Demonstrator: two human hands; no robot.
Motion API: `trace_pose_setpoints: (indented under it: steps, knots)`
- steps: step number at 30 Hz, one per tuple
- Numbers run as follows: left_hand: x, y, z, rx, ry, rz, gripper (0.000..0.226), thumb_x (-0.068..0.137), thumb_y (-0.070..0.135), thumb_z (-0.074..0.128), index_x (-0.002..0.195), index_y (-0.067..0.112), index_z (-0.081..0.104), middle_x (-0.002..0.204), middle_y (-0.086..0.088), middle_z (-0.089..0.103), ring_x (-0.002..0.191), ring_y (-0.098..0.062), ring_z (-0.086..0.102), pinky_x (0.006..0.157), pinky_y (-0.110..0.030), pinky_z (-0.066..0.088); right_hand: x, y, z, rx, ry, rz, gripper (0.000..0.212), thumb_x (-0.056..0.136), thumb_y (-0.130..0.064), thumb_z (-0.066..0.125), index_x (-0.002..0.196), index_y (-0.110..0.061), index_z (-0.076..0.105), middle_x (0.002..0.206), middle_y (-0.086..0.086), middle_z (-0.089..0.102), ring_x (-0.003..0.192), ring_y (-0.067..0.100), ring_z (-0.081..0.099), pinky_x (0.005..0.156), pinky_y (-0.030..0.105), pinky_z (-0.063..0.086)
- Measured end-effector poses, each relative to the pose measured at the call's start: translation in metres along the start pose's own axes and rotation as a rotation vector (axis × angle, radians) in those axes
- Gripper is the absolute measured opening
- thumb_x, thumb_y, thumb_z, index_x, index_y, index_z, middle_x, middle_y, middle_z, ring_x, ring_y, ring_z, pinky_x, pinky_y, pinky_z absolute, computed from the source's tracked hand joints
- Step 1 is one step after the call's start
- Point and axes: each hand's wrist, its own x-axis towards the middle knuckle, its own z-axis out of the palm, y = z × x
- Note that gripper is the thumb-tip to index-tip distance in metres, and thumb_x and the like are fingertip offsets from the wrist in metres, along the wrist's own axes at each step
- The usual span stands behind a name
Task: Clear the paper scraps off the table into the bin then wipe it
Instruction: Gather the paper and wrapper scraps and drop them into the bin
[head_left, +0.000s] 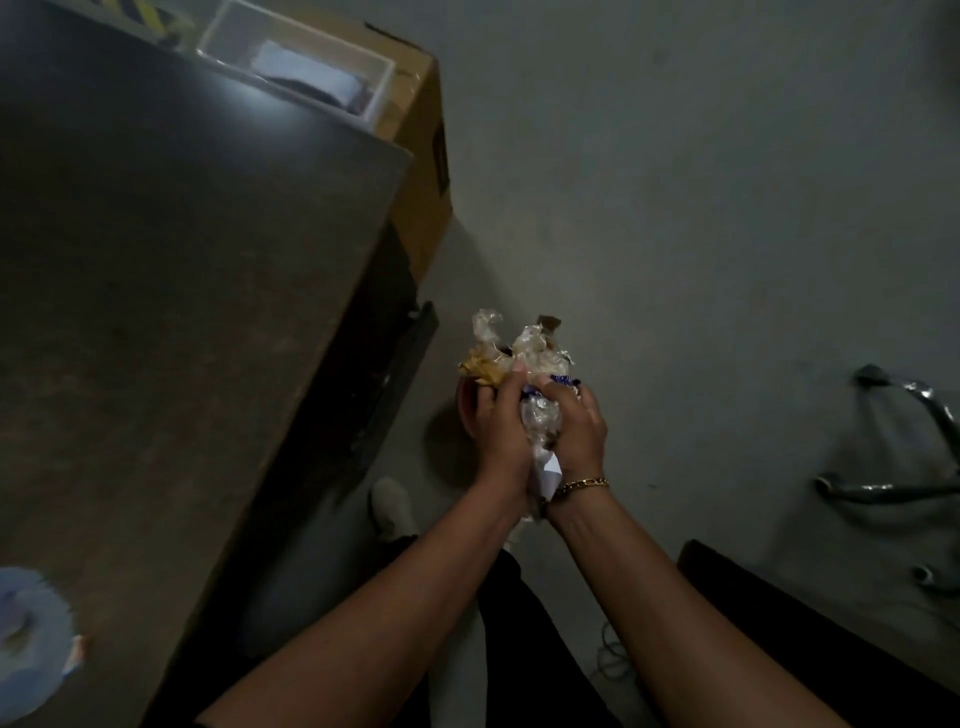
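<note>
The bundle of scraps (519, 353), crumpled paper mixed with clear wrappers, was off the table (182, 286), held in the air just past its right edge over the floor. Both hands were pressed together around it: the left hand (501, 426) and the right hand (576, 426) each had fingers curled into the wad. The gathering looked largely done, since the visible tabletop showed no loose scraps, though a blurred blue-and-white object (31, 634) lay on the table's near left part and could not be identified. Dropping the bundle and wiping appeared to remain. A dim reddish rounded shape (466, 410) right under the left hand, close to the table's edge, may have been the bin; it was too dark to tell. Right of the table the floor lay open, bounded by a cardboard box (421, 171) at the table's far corner and a metal chair base (909, 441) well away from it.
</note>
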Motion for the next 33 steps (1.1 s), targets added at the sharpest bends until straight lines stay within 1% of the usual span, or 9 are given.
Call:
trace_pose_setpoints:
  steps: [5, 9, 11, 15, 17, 20, 25, 30, 33]
  knots:
    - [0.095, -0.056, -0.005, 0.217, -0.102, -0.106, 0.063, 0.087, 0.049, 0.067, 0.139, 0.013, 0.060, 0.130, -0.013, 0.071, 0.121, -0.030, 0.068, 0.110, -0.050, 0.050, 0.106, 0.046, -0.027, -0.035, 0.122, 0.078, 0.022, 0.084, -0.005, 0.073, 0.107, -0.004, 0.072, 0.090, 0.013, 0.076, 0.082, 0.029, 0.073, 0.076, 0.039, 0.059]
    - [0.192, -0.109, -0.021, 0.362, -0.127, -0.290, 0.100, 0.055, 0.082, 0.079, 0.130, 0.016, 0.069, 0.123, -0.011, 0.074, 0.115, -0.030, 0.071, 0.107, -0.051, 0.052, 0.202, 0.094, -0.044, -0.091, 0.195, 0.111, 0.022, 0.082, -0.010, 0.076, 0.104, -0.009, 0.075, 0.094, 0.012, 0.078, 0.082, 0.026, 0.075, 0.075, 0.037, 0.060]
    - [0.235, -0.130, -0.029, 0.435, -0.038, -0.312, 0.094, 0.054, 0.085, 0.078, 0.120, 0.018, 0.072, 0.118, -0.010, 0.076, 0.110, -0.028, 0.073, 0.103, -0.049, 0.055, 0.245, 0.119, -0.051, -0.124, 0.211, 0.117, 0.020, 0.082, -0.014, 0.077, 0.102, -0.013, 0.075, 0.092, 0.008, 0.079, 0.081, 0.022, 0.075, 0.069, 0.030, 0.061]
    - [0.284, -0.161, -0.042, 0.787, 0.071, -0.211, 0.107, 0.061, 0.089, 0.050, 0.149, 0.027, 0.051, 0.155, -0.006, 0.044, 0.141, -0.029, 0.046, 0.116, -0.052, 0.041, 0.320, 0.175, -0.064, -0.269, 0.291, 0.140, 0.047, 0.070, -0.043, 0.077, 0.110, -0.018, 0.071, 0.109, 0.008, 0.075, 0.096, 0.026, 0.073, 0.076, 0.033, 0.058]
    - [0.293, -0.177, -0.052, 1.020, 0.034, -0.104, 0.089, 0.081, 0.078, 0.047, 0.155, 0.029, 0.041, 0.157, -0.002, 0.030, 0.146, -0.027, 0.032, 0.120, -0.050, 0.033, 0.352, 0.197, -0.066, -0.406, 0.306, 0.150, 0.052, 0.077, -0.055, 0.074, 0.115, -0.021, 0.065, 0.127, 0.009, 0.065, 0.108, 0.027, 0.066, 0.082, 0.031, 0.050]
    - [0.313, -0.202, -0.068, 1.095, -0.021, 0.018, 0.057, 0.100, 0.052, 0.053, 0.152, 0.029, 0.044, 0.149, -0.002, 0.035, 0.138, -0.024, 0.041, 0.109, -0.038, 0.041, 0.399, 0.221, -0.070, -0.479, 0.289, 0.179, 0.060, 0.090, -0.056, 0.068, 0.133, -0.016, 0.056, 0.145, 0.010, 0.048, 0.122, 0.028, 0.056, 0.087, 0.027, 0.039]
    - [0.374, -0.233, -0.073, 0.920, -0.058, -0.141, 0.064, 0.100, 0.053, 0.051, 0.159, 0.033, 0.034, 0.161, -0.004, 0.037, 0.140, -0.027, 0.047, 0.106, -0.040, 0.044, 0.448, 0.253, -0.077, -0.425, 0.256, 0.252, 0.080, 0.095, -0.064, 0.054, 0.157, -0.020, 0.032, 0.163, 0.010, 0.028, 0.148, 0.032, 0.033, 0.117, 0.044, 0.031]
    - [0.430, -0.255, -0.102, 0.929, -0.030, -0.291, 0.103, 0.063, 0.068, 0.069, 0.156, 0.037, 0.034, 0.154, -0.007, 0.047, 0.135, -0.032, 0.053, 0.109, -0.055, 0.048, 0.494, 0.307, -0.111, -0.307, 0.119, 0.354, 0.129, 0.049, -0.104, 0.041, 0.157, -0.033, 0.033, 0.157, 0.003, 0.045, 0.142, 0.030, 0.046, 0.117, 0.054, 0.036]
    - [0.450, -0.257, -0.103, 1.040, 0.010, -0.187, 0.063, 0.094, 0.035, 0.069, 0.151, 0.020, 0.047, 0.146, -0.010, 0.058, 0.132, -0.031, 0.057, 0.112, -0.046, 0.047, 0.463, 0.287, -0.103, -0.518, 0.097, 0.329, 0.120, 0.056, -0.106, 0.038, 0.153, -0.035, 0.042, 0.156, 0.001, 0.047, 0.146, 0.030, 0.040, 0.120, 0.054, 0.029]
